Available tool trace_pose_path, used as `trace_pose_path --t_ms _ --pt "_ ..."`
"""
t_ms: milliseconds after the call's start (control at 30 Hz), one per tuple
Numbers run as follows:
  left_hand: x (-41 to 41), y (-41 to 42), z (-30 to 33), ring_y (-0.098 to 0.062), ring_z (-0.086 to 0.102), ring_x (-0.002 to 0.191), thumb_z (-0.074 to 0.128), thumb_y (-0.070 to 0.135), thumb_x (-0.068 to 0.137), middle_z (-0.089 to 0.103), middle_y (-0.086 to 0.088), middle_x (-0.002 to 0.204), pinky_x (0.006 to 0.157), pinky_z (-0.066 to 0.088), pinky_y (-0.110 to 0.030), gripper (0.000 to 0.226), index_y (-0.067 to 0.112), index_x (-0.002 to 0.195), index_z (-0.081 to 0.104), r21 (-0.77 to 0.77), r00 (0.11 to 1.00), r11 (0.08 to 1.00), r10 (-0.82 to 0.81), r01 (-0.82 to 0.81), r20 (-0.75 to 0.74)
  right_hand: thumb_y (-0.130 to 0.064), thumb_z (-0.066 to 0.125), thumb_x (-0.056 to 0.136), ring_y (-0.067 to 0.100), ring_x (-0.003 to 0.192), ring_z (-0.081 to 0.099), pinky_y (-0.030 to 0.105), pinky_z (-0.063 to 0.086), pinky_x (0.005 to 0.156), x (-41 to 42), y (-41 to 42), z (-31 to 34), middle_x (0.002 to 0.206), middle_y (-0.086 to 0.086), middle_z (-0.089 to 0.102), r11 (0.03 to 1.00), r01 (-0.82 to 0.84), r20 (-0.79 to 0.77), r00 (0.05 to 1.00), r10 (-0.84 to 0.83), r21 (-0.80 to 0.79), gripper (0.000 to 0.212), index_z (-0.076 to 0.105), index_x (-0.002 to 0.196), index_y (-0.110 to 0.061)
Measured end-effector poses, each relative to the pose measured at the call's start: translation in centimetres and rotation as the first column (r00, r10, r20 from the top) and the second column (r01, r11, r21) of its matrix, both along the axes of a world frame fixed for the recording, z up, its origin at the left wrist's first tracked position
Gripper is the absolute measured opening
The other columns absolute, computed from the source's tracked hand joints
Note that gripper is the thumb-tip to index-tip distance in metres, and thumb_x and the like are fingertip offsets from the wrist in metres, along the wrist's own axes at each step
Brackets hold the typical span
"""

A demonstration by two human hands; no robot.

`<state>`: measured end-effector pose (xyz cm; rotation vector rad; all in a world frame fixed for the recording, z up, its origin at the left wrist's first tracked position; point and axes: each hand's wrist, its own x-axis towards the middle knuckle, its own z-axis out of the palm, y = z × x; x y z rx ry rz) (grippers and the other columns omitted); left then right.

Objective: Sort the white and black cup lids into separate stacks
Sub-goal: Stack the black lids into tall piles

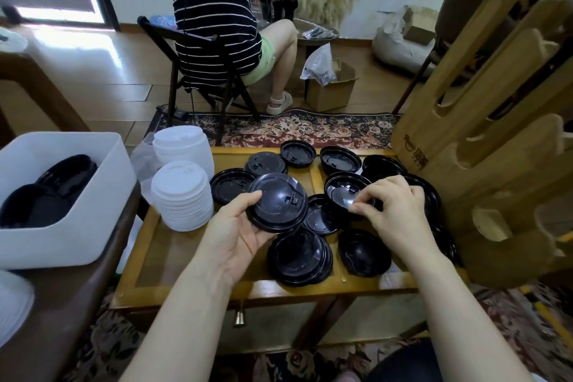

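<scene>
My left hand (238, 232) holds a black cup lid (277, 202) by its rim, top side up, above the small wooden table (173, 245). My right hand (390, 211) pinches the edge of an upturned black lid (344, 191) lying among several loose black lids. A short stack of black lids (299, 257) lies just below my left hand, and another upturned black lid (362, 253) sits beside it. Two stacks of white lids stand at the table's left end, the near stack (181, 195) in front of the far stack (183, 146).
A white bin (74, 236) at the left holds more black lids. A tall wooden rack (483, 139) crowds the table's right side. Beyond the table a person in a striped shirt (217, 9) sits on a dark chair, near a cardboard box (330, 93).
</scene>
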<state>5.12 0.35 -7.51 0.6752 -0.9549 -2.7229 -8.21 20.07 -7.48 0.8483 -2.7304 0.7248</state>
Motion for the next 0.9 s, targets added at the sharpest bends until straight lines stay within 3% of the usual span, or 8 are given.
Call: trace_pose_path --t_ms 133,200,467,600,700,767,833,900 --pt "0.0 0.0 -0.1 -0.035 0.068 0.109 0.054 0.009 0.093 0.071 -0.021 0.117 0.085 0.059 -0.041 0.036 -0.001 0.127 0.058 -0.002 1.0 1.0 -0.002 0.002 0.021 -0.044 0.074 0.08 0.01 0.111 0.04 0.028 0.017 0.086 0.2 -0.3 -0.1 0.1 -0.017 0.059 0.986 -0.044 0.043 0.998 0.038 0.161 0.021 0.072 0.099 -0.036" --pt "0.0 -0.1 -0.1 -0.035 0.068 0.11 0.054 0.009 0.093 0.071 -0.021 0.117 0.085 0.059 -0.041 0.036 -0.001 0.127 0.058 0.0 1.0 1.0 0.004 -0.004 0.025 -0.039 0.072 0.083 0.011 0.108 0.04 0.028 0.016 0.082 0.2 -0.5 -0.4 0.097 -0.017 0.058 0.973 -0.048 0.016 0.999 0.046 0.224 0.014 0.075 0.097 -0.035" --pt "-0.1 0.0 -0.3 -0.029 0.073 0.095 0.053 0.008 0.094 0.073 -0.019 0.11 0.076 0.063 -0.038 0.033 -0.001 0.125 0.059 -0.007 1.0 1.0 0.012 -0.012 0.029 -0.025 0.07 0.088 0.015 0.096 0.049 0.03 0.026 0.081 0.3 -1.0 -0.8 0.086 -0.01 0.065 0.997 -0.018 -0.094 0.995 0.024 0.069 0.01 0.075 0.094 -0.021" --pt "-0.3 -0.1 -0.5 -0.033 0.07 0.106 0.054 0.009 0.094 0.071 -0.021 0.116 0.083 0.061 -0.041 0.036 0.0 0.129 0.057 -0.016 1.0 1.0 0.013 -0.012 0.024 -0.019 0.066 0.092 0.015 0.088 0.057 0.031 0.047 0.078 1.0 -1.4 -0.2 0.085 -0.01 0.064 0.963 0.004 -0.143 0.989 -0.044 -0.27 0.011 0.071 0.1 -0.016" --pt "-0.4 -0.2 -0.5 -0.035 0.067 0.112 0.052 0.01 0.096 0.071 -0.021 0.117 0.093 0.055 -0.047 0.036 0.0 0.13 0.057 -0.009 1.0 1.0 0.02 -0.02 0.014 -0.019 0.06 0.095 0.003 0.08 0.061 0.016 0.048 0.071 1.7 -2.0 0.2 0.088 -0.011 0.064 0.764 0.12 0.187 0.982 0.001 -0.634 0.008 0.065 0.099 -0.024" --pt "-0.6 -0.2 -0.5 -0.036 0.066 0.114 0.051 0.01 0.097 0.07 -0.021 0.119 0.087 0.059 -0.044 0.036 0.001 0.131 0.056 -0.007 0.999 0.999 0.038 -0.038 0.021 -0.015 0.057 0.096 0.003 0.071 0.06 0.016 0.048 0.062 1.8 -2.7 0.5 0.086 -0.006 0.068 0.559 0.273 0.447 0.872 0.201 -0.783 0.011 0.066 0.1 -0.019" --pt "-0.8 -0.2 -0.5 -0.036 0.066 0.113 0.051 0.01 0.097 0.07 -0.021 0.12 0.078 0.063 -0.041 0.036 0.001 0.131 0.056 0.007 0.998 0.998 0.061 -0.061 0.029 -0.013 0.055 0.094 0.007 0.067 0.057 0.019 0.044 0.055 1.9 -3.3 0.7 0.084 0.0 0.069 0.395 0.448 0.596 0.648 0.475 -0.802 0.016 0.066 0.106 -0.011" --pt "-0.9 -0.2 -0.5 -0.036 0.066 0.112 0.053 0.011 0.096 0.069 -0.021 0.121 0.077 0.063 -0.043 0.037 0.001 0.132 0.057 0.015 0.997 0.997 0.07 -0.071 0.026 -0.013 0.053 0.093 0.009 0.065 0.055 0.019 0.042 0.051 2.2 -3.9 0.6 0.081 0.001 0.069 0.434 0.497 0.656 0.485 0.579 -0.751 0.021 0.066 0.109 -0.007"
